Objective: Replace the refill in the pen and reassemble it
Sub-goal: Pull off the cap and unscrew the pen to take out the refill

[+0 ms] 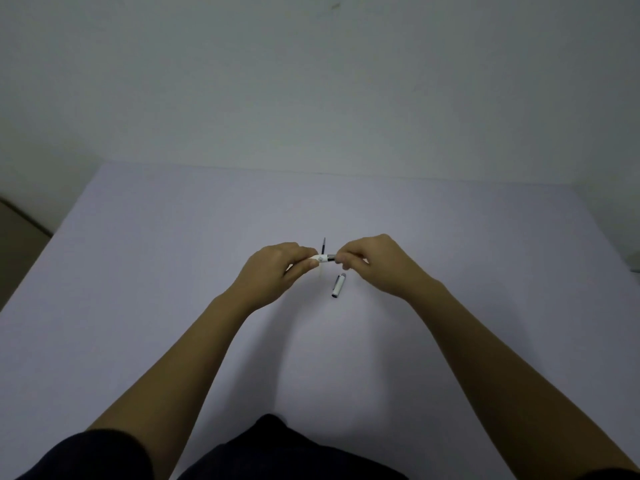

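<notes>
Both hands hold a white pen body (pixel 322 259) level above the table. My left hand (pixel 277 268) pinches its white end, and my right hand (pixel 372 263) grips the dark and silver front section. A thin dark refill (pixel 323 245) lies on the table just behind the pen, pointing away from me. The white pen cap (pixel 338 285) with a silver clip lies on the table just below my right hand's fingers. Whether a refill sits inside the pen body is hidden.
The table (pixel 173 271) has a pale lilac cover and meets a plain white wall at the back. Its left edge drops off at about (pixel 48 237). My dark clothing shows at the bottom of the view.
</notes>
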A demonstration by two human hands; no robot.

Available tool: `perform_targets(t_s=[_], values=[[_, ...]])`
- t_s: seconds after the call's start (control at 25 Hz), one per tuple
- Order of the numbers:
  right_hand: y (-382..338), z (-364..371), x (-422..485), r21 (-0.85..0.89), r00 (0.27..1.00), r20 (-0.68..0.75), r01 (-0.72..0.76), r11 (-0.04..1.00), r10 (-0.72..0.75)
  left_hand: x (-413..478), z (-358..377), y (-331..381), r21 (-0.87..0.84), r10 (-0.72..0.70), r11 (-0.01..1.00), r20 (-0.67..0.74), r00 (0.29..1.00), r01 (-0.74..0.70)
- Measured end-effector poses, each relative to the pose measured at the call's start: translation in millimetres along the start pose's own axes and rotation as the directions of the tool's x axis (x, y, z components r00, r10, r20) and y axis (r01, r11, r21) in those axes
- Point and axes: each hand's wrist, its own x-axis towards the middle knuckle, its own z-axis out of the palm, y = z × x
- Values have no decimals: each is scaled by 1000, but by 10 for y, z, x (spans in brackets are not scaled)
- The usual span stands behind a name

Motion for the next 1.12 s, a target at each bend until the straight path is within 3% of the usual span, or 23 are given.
perform_targets(t_s=[0.16,0.32,0.52,0.68,0.84,1.0,1.12], values=[[-38,-52,0,30,992,-85,96,995,-93,14,-21,21,-47,-5,999,-17,1000,4],[-31,-43,14,72,999,-41,-24,997,27,18,-42,10,-32,9,999,-16,1000,-9],[-81,-76,61,36,985,-130,116,993,-111,46,-71,-5,-69,4,998,-14,1000,-5],[-26,-59,-7,85,999,-47,-14,996,18,14,-8,55,-93,10,996,-21,1000,-12],[-70,-70,22,90,991,-114,74,993,-64,34,-6,41,-97,-2,995,-24,1000,0],[-78,-108,28,213,989,-69,-115,970,132,31,-18,20,-124,-6,992,-54,999,-1],[-53,-119,34,222,992,-58,-96,970,111,15,-9,18,-133,-10,991,-38,999,5]])
